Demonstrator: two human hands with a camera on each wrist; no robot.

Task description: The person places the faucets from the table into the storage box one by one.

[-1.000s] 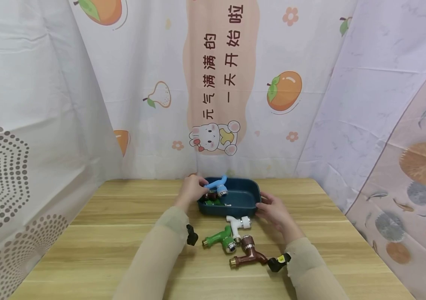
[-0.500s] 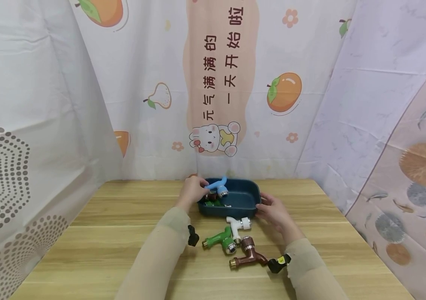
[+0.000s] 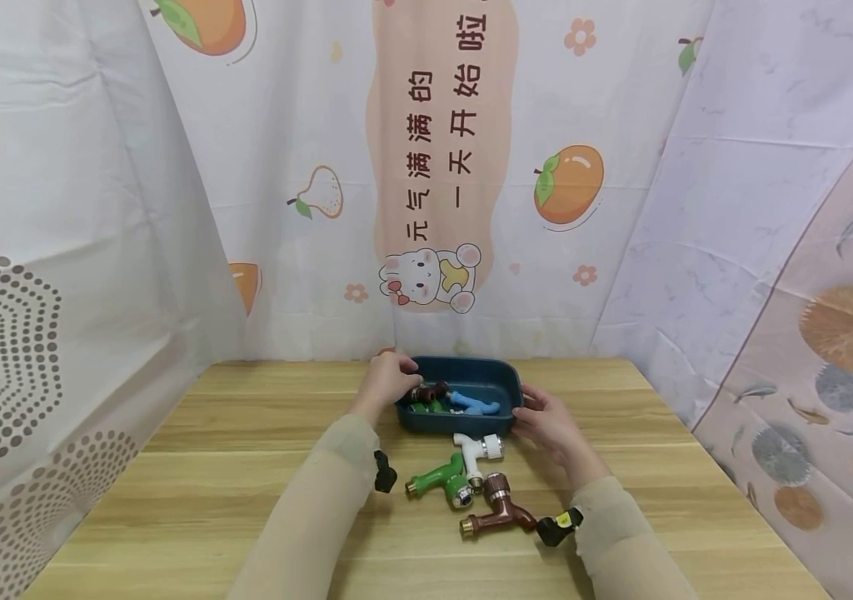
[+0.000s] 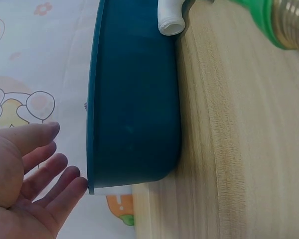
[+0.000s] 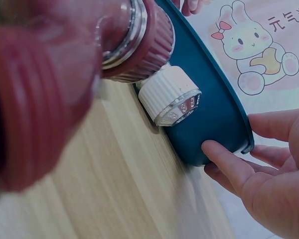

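A dark blue plastic tub [image 3: 464, 425] stands at the far side of the table. In it lie a blue faucet [image 3: 474, 404], a dark brown faucet [image 3: 430, 392] and something green [image 3: 426, 407]. My left hand [image 3: 385, 383] is over the tub's left end; the left wrist view shows its fingers [image 4: 45, 177] loosely extended near the rim, holding nothing. At the right end, my right hand [image 3: 546, 421] holds the tub's corner, with fingers [image 5: 229, 162] against the outer wall. In front lie a white faucet [image 3: 474, 454], a green faucet [image 3: 441, 477] and a brown-red faucet [image 3: 497, 510].
The wooden table [image 3: 246, 500] ends at a printed curtain [image 3: 306, 275] right behind the tub. More patterned cloth hangs at both sides. The white faucet lies close against the tub's front wall.
My left hand has let go of the blue faucet, which has dropped from above the tub's left part to lie in its middle. The right hand keeps its place at the tub.
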